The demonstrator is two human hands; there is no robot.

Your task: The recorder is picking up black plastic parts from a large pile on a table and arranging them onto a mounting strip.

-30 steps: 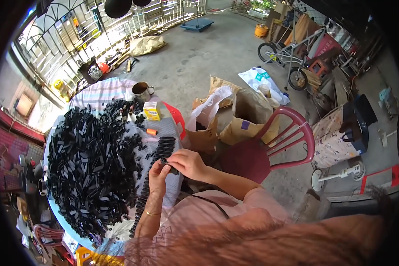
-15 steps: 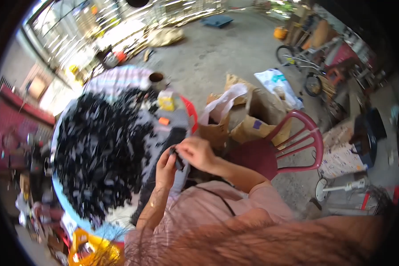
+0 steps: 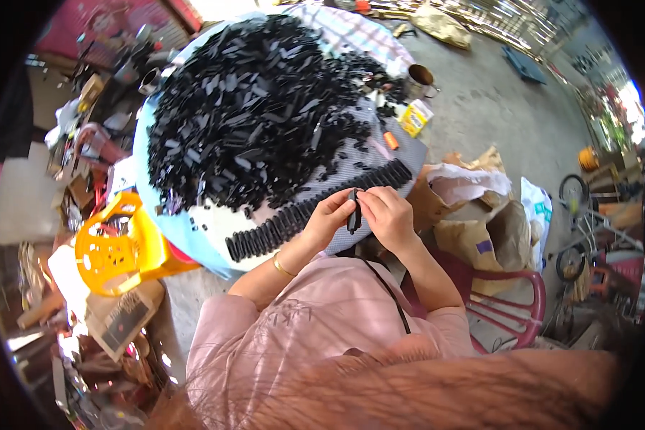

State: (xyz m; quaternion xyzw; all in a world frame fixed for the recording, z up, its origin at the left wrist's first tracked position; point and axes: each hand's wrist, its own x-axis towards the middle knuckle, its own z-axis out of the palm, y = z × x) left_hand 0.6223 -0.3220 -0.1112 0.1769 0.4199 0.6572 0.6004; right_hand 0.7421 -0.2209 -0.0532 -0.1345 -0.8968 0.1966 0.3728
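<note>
My left hand (image 3: 330, 217) and my right hand (image 3: 388, 216) meet in front of my chest, at the near edge of a round table. Between their fingertips is a small dark strip-shaped black plastic piece (image 3: 353, 218), pinched by both. Just beyond the hands, a long slanting row of black pieces (image 3: 265, 238) stands packed side by side on a grey patterned cloth (image 3: 408, 152). Behind the row, a big loose heap of flat black pieces (image 3: 244, 107) covers most of the table. Fingers partly hide the held piece, so its exact kind is unclear.
Right of the heap are an orange cylinder (image 3: 390, 140), a yellow-and-white box (image 3: 416, 117) and a metal mug (image 3: 421, 77). Open brown paper sacks (image 3: 473, 247) and a maroon plastic chair (image 3: 530, 308) stand at right. A yellow plastic chair (image 3: 107, 251) is at left.
My view has swung leftward and down, so the table now sits higher and further right, and the whole row shows. Both hands stay together on the black piece.
</note>
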